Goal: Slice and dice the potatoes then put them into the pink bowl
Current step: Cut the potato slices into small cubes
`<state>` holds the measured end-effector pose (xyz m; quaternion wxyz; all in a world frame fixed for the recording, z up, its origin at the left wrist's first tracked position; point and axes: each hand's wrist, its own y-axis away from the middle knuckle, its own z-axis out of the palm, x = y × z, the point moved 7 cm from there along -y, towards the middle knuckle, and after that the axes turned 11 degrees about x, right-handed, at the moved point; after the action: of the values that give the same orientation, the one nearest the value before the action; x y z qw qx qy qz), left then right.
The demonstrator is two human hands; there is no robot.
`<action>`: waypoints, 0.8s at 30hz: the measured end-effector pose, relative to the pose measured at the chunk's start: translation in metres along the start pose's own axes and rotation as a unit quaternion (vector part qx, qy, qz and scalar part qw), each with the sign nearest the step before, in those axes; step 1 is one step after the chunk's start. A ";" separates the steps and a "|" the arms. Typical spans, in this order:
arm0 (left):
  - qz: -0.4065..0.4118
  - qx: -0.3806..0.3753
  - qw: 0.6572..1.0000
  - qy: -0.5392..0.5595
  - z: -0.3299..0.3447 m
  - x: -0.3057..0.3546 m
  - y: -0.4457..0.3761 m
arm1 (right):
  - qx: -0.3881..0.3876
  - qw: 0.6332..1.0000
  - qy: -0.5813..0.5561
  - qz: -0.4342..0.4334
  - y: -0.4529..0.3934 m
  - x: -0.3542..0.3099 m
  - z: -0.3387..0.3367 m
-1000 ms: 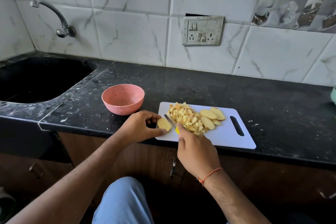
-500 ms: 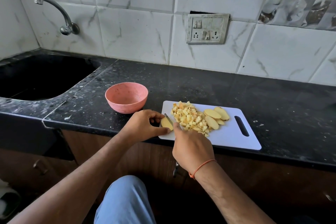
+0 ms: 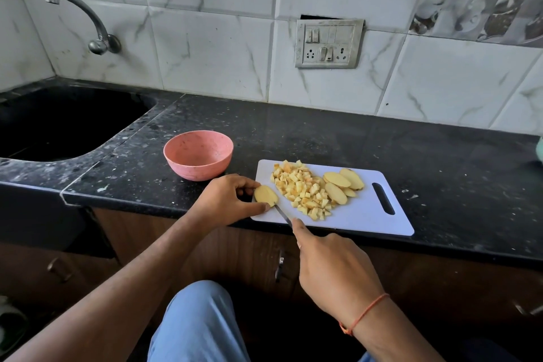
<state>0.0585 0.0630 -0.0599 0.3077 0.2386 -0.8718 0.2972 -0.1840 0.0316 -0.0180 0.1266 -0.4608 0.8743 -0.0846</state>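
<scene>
Your left hand (image 3: 226,200) pinched a potato slice (image 3: 266,195) at the near left corner of the white cutting board (image 3: 367,214), thumb and fingertips right beside the cut line. Your right hand (image 3: 332,270) gripped the knife (image 3: 282,216), its blade touching the slice's near end. The diced pile (image 3: 302,189) and uncut slices (image 3: 342,184) lay mid-board; the pink bowl (image 3: 198,154) sat on the desk just left, with no potato in it. A slip on that thin slice could have nicked your thumb or flicked pieces over the board's edge.
</scene>
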 end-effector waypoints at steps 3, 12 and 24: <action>0.002 -0.014 1.000 0.000 0.000 -0.001 -0.001 | 0.022 0.999 -0.026 0.008 0.004 0.006 -0.005; -0.022 -0.020 0.999 0.036 -0.004 -0.010 -0.003 | 0.087 0.993 -0.075 0.012 -0.020 -0.003 -0.015; -0.027 -0.016 0.998 0.056 -0.006 -0.010 -0.002 | 0.060 0.997 -0.043 0.003 -0.057 -0.024 0.013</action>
<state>0.0684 0.0677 -0.0623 0.3683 0.2402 -0.8509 0.2874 -0.1225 0.0196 -0.0116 0.1920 -0.4534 0.8626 -0.1160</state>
